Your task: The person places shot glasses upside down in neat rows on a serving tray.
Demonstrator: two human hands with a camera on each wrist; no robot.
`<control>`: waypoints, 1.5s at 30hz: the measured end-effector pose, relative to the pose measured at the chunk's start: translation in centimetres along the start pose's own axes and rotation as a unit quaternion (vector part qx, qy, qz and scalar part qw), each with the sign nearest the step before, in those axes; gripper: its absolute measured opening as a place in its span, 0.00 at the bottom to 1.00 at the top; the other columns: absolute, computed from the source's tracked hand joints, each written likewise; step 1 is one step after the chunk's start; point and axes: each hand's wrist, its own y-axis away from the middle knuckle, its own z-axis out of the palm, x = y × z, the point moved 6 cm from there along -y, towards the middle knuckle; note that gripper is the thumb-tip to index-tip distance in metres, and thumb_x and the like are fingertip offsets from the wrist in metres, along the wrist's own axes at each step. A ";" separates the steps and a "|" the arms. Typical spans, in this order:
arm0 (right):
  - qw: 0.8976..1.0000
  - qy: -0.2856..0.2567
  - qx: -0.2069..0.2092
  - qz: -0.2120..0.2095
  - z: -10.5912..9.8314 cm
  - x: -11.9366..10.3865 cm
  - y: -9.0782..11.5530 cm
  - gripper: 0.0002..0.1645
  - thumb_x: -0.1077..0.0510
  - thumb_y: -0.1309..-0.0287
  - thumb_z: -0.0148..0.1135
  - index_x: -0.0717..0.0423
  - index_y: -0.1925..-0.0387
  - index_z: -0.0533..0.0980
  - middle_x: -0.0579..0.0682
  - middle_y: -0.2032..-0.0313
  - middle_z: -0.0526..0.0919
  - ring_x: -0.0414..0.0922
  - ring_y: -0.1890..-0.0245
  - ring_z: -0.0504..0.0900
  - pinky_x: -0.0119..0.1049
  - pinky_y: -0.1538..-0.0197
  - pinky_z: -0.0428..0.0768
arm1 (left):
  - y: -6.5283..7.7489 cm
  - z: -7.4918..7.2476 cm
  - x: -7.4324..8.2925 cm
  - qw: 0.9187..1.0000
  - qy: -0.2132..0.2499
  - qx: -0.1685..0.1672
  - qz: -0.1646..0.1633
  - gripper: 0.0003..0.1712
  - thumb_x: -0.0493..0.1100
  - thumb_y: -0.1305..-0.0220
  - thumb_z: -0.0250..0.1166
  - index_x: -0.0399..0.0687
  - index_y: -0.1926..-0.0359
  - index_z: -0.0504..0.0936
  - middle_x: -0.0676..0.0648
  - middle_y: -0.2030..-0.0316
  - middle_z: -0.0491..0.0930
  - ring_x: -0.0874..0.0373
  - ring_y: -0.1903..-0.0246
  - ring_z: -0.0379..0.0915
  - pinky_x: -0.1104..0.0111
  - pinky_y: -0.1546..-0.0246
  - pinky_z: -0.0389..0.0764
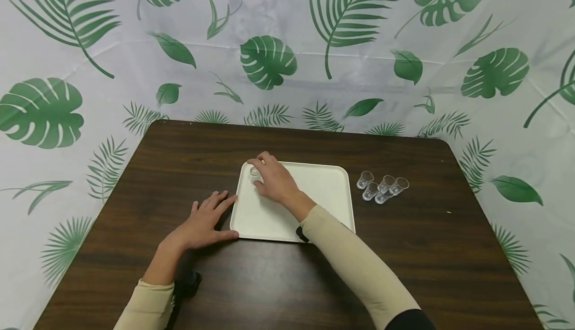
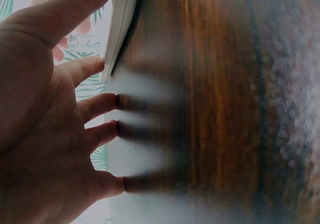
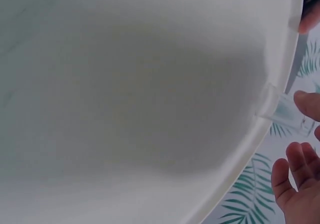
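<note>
A small clear shot glass [image 1: 254, 174] stands at the far left corner of a white rectangular tray [image 1: 310, 195]. My right hand [image 1: 275, 177] reaches across the tray and pinches this glass between thumb and index finger. In the right wrist view the thumb overlaps the glass [image 3: 285, 112], while other fingers [image 3: 295, 169] curl loosely beside it. My left hand [image 1: 199, 225] lies spread at the tray's near left side, thumb and index tips at its edge. The left wrist view shows the left hand's other fingertips [image 2: 107, 129] on the table.
Several more clear shot glasses [image 1: 382, 189] stand grouped on the dark wooden table [image 1: 418, 240], right of the tray. Behind the table hangs a white cloth [image 1: 202, 75] with green leaf prints. A tiny yellow speck [image 1: 448, 212] lies farther right.
</note>
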 end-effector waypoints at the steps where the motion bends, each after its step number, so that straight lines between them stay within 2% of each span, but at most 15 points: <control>1: 1.000 -0.009 0.002 0.003 -0.2 0.1 0.2 0.32 0.54 0.39 0.67 0.47 0.34 0.70 0.50 0.42 0.69 0.47 0.47 0.73 0.41 0.49 0.75 | 0.0 0.0 0.1 1.000 0.002 0.000 0.001 0.54 0.66 0.44 0.68 0.50 0.24 0.56 0.35 0.27 0.52 0.33 0.28 0.42 0.27 0.42 0.42; 7: 0.998 -0.056 0.012 0.021 -0.9 0.9 1.2 0.33 0.50 0.39 0.67 0.44 0.33 0.69 0.48 0.42 0.69 0.45 0.49 0.74 0.40 0.52 0.77 | 0.0 0.0 0.0 1.000 0.005 -0.003 0.002 0.54 0.67 0.44 0.68 0.51 0.24 0.56 0.35 0.27 0.52 0.33 0.28 0.41 0.27 0.42 0.42; 15: 0.997 -0.063 0.044 0.020 -2.7 1.6 3.8 0.30 0.48 0.39 0.67 0.44 0.36 0.72 0.46 0.45 0.70 0.43 0.53 0.76 0.38 0.60 0.78 | -0.1 0.0 0.0 1.000 0.003 -0.001 0.003 0.54 0.67 0.44 0.68 0.51 0.24 0.56 0.35 0.27 0.52 0.33 0.28 0.42 0.27 0.42 0.42; 19: 0.992 -0.090 0.078 0.028 -4.1 2.1 5.4 0.29 0.50 0.41 0.68 0.47 0.38 0.74 0.46 0.47 0.71 0.42 0.55 0.76 0.38 0.63 0.77 | 0.0 0.1 -0.1 1.000 0.007 0.000 0.005 0.54 0.67 0.44 0.68 0.51 0.24 0.56 0.35 0.27 0.52 0.33 0.28 0.41 0.27 0.42 0.41; 23: 0.983 -0.121 0.125 0.051 -5.8 3.2 7.3 0.28 0.51 0.41 0.70 0.49 0.39 0.76 0.46 0.48 0.73 0.45 0.55 0.77 0.39 0.64 0.76 | 0.1 0.1 -0.1 1.000 0.008 0.000 0.006 0.54 0.67 0.44 0.68 0.52 0.24 0.55 0.36 0.26 0.52 0.33 0.28 0.41 0.27 0.41 0.41; 26: 0.972 -0.153 0.164 0.070 -7.5 4.4 9.0 0.27 0.53 0.42 0.71 0.49 0.41 0.77 0.48 0.48 0.74 0.47 0.55 0.78 0.41 0.63 0.77 | 0.1 0.0 -0.1 1.000 0.009 0.000 0.007 0.54 0.67 0.44 0.67 0.52 0.24 0.55 0.36 0.26 0.51 0.34 0.28 0.41 0.27 0.41 0.40; 31: 0.946 -0.202 0.234 0.103 -10.5 7.3 12.6 0.25 0.58 0.44 0.72 0.53 0.44 0.79 0.51 0.49 0.76 0.47 0.57 0.78 0.44 0.65 0.78 | 0.1 0.0 -0.1 1.000 0.008 -0.003 0.006 0.54 0.67 0.44 0.67 0.51 0.24 0.56 0.36 0.26 0.51 0.34 0.28 0.41 0.27 0.41 0.40; 37: 0.901 -0.230 0.333 0.156 -14.0 11.9 17.6 0.23 0.63 0.45 0.72 0.58 0.47 0.80 0.54 0.51 0.78 0.45 0.58 0.76 0.29 0.66 0.76 | 0.0 0.0 -0.1 1.000 0.010 -0.003 0.005 0.54 0.67 0.44 0.68 0.51 0.24 0.56 0.36 0.26 0.51 0.34 0.28 0.41 0.27 0.41 0.40; 39: 0.886 -0.223 0.360 0.189 -14.9 13.6 19.5 0.22 0.63 0.45 0.71 0.59 0.46 0.80 0.53 0.50 0.77 0.43 0.58 0.75 0.24 0.66 0.73 | 0.0 0.0 -0.1 1.000 0.011 -0.005 0.005 0.54 0.67 0.44 0.68 0.51 0.24 0.55 0.36 0.26 0.51 0.34 0.27 0.40 0.27 0.41 0.40; 42: 0.863 -0.207 0.389 0.247 -15.8 16.1 22.1 0.22 0.62 0.43 0.70 0.59 0.45 0.80 0.51 0.50 0.76 0.40 0.56 0.75 0.24 0.64 0.70 | 0.0 0.0 -0.1 1.000 0.012 -0.010 0.004 0.55 0.67 0.44 0.67 0.51 0.23 0.55 0.36 0.26 0.51 0.34 0.27 0.40 0.27 0.41 0.39; 45: 0.845 -0.192 0.392 0.309 -15.9 18.4 24.1 0.21 0.60 0.38 0.65 0.60 0.44 0.78 0.50 0.50 0.74 0.35 0.57 0.74 0.25 0.62 0.68 | -0.1 -0.1 -0.1 1.000 0.009 -0.009 0.005 0.55 0.68 0.44 0.67 0.52 0.23 0.55 0.36 0.26 0.51 0.34 0.27 0.40 0.27 0.41 0.39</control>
